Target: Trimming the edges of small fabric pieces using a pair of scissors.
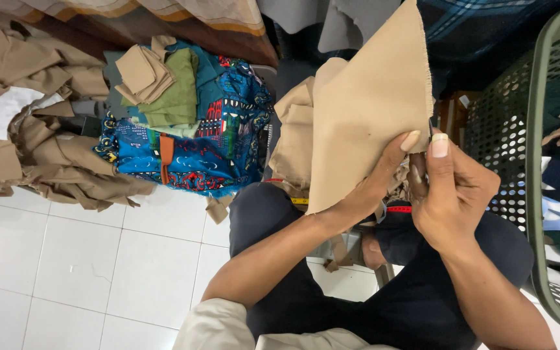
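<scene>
Head view: left hand (374, 188) and right hand (452, 191) both pinch tan fabric piece (367, 116) at lower corner.
Risk: thin fingertip grip, cloth may slip.
Cause: frayed edge, panel hangs unsupported.

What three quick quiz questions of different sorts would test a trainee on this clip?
1. True or false: both hands grip the tan cloth piece at its lower right corner.
2. Which thing stands at the right edge of the view? A) a green plastic basket B) a metal bucket C) a cardboard box
3. What covers the floor?

Key
1. True: the left hand and the right hand pinch that corner.
2. A
3. White tiles, with tan cloth and a blue patterned cloth heaped on them.
</scene>
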